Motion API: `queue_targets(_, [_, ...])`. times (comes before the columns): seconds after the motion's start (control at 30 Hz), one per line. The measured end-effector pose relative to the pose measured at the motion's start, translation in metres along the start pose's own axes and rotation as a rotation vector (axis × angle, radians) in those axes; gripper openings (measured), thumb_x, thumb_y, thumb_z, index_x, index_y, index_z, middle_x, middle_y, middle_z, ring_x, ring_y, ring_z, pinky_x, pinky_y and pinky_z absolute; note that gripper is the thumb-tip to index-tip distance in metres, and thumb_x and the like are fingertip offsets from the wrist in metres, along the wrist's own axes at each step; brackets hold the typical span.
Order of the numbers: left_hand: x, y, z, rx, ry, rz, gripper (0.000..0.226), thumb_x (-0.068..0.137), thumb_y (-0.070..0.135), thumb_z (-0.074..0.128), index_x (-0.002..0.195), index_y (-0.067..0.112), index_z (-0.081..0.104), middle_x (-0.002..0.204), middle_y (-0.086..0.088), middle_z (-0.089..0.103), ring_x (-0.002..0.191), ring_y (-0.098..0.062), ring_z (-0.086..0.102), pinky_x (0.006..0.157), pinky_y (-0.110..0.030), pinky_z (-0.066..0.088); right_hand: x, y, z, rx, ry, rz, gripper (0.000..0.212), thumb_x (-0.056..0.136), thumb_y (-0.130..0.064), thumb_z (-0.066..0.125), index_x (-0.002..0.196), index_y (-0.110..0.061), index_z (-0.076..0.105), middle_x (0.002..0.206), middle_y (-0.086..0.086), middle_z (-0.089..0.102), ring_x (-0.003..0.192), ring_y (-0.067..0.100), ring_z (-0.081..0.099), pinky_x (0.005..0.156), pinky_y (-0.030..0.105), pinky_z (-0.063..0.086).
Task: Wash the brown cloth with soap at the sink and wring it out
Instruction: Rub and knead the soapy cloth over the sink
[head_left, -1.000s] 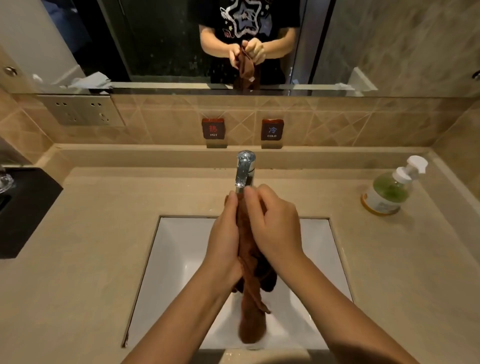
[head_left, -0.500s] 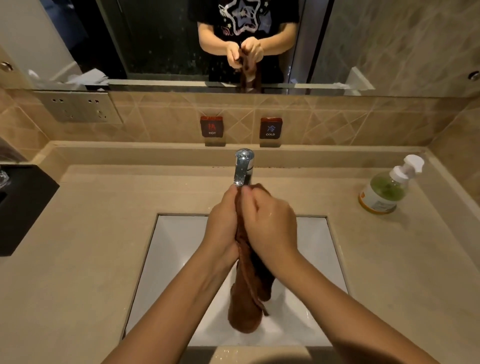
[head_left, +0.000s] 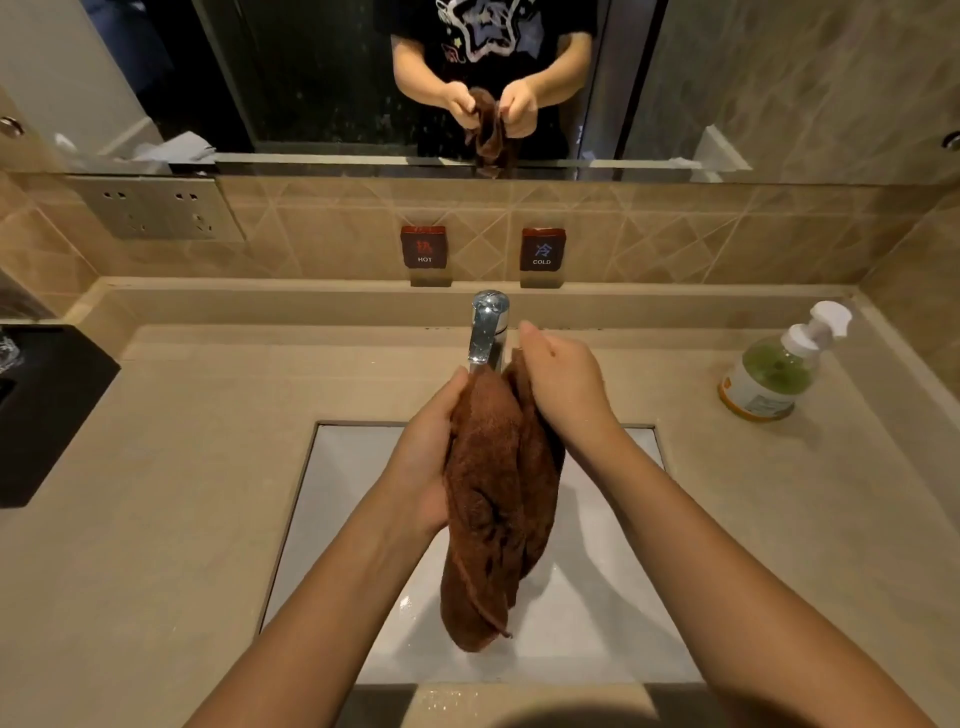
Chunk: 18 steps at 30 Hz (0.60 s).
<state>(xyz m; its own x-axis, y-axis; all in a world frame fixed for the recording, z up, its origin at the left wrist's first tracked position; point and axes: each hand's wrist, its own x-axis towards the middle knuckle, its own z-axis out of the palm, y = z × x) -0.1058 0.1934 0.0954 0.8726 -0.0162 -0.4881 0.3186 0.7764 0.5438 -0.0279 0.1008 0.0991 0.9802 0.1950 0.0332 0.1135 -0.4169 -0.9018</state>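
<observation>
Hanging limp, the brown cloth (head_left: 488, 493) looks soft, water-heavy; your left hand (head_left: 428, 457) and right hand (head_left: 566, 387) curl fingers round its bunched top, the surest hold.

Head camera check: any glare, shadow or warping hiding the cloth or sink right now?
Head view: warm, dim light with little blur; the cloth reads clearly against the white sink. Head view: a bright glint on the faucet, and a dark shadow along the bottom edge. Head view: wide-angle bend curves the counter edges.
</observation>
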Motion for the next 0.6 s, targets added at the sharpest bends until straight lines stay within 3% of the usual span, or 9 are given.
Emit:
queue_targets(0.1, [-0.002,0.006,-0.007,-0.016,-0.009,0.057,0.053,0.098,0.040,0.039,0.082,0.007,0.077,0.077,-0.011,0.074,0.068,-0.021,0.073,0.071,-0.036,0.050,-0.010,-0.007,-0.016,0.099,0.077,0.018,0.048,0.096,-0.034,0.041,0.052,-0.019,0.031,0.052,-0.005,0.032,0.052,0.011,0.032,0.053,0.029,0.025])
queue_targets(0.17, [-0.001,0.004,-0.007,-0.018,0.051,0.110,0.045,0.096,0.041,0.044,0.088,0.008,0.073,0.080,-0.010,0.074,0.071,-0.020,0.072,0.072,-0.033,0.054,-0.033,-0.016,-0.011,0.009,0.004,-0.125,0.045,0.094,-0.034,0.047,0.053,-0.020,0.035,0.051,-0.007,0.035,0.049,0.006,0.034,0.050,0.025,0.028])
queue_targets(0.23, [0.002,-0.003,0.003,-0.024,0.083,0.223,0.037,0.092,0.039,0.050,0.078,0.013,0.072,0.070,-0.003,0.068,0.066,-0.012,0.067,0.069,-0.024,0.053,-0.057,-0.023,0.008,-0.160,-0.088,-0.314,0.037,0.092,-0.036,0.049,0.058,-0.022,0.043,0.052,-0.006,0.043,0.048,0.008,0.041,0.048,0.023,0.031])
queue_targets(0.3, [0.003,-0.014,0.015,-0.008,0.061,0.301,0.029,0.089,0.035,0.052,0.071,0.018,0.066,0.061,0.002,0.056,0.062,-0.006,0.058,0.065,-0.019,0.048,-0.057,-0.024,0.021,-0.342,0.052,-0.436,0.033,0.091,-0.035,0.045,0.062,-0.020,0.051,0.050,-0.003,0.047,0.044,0.014,0.040,0.045,0.023,0.027])
queue_targets(0.4, [-0.002,-0.013,0.023,0.241,0.171,0.315,0.037,0.098,0.035,0.045,0.078,0.012,0.066,0.060,-0.001,0.061,0.061,-0.009,0.063,0.056,-0.022,0.050,-0.022,-0.020,0.019,-0.297,0.278,-0.336,0.037,0.093,-0.028,0.043,0.061,-0.011,0.051,0.052,0.009,0.054,0.045,0.022,0.044,0.046,0.026,0.025])
queue_targets(0.5, [-0.004,-0.001,0.021,0.346,0.224,0.313,0.045,0.098,0.039,0.042,0.073,0.012,0.067,0.053,0.001,0.064,0.050,-0.007,0.063,0.047,-0.018,0.048,-0.026,-0.018,0.016,-0.295,0.165,-0.300,0.039,0.097,-0.028,0.042,0.068,-0.007,0.056,0.061,0.012,0.060,0.054,0.026,0.053,0.049,0.030,0.032])
queue_targets(0.6, [0.001,0.011,0.015,0.441,0.274,0.387,0.040,0.100,0.029,0.040,0.063,0.020,0.053,0.042,0.012,0.056,0.048,-0.005,0.055,0.048,-0.019,0.044,-0.057,-0.027,0.034,-0.324,0.128,-0.466,0.039,0.095,-0.025,0.041,0.065,-0.009,0.060,0.053,0.009,0.058,0.046,0.021,0.049,0.047,0.026,0.030])
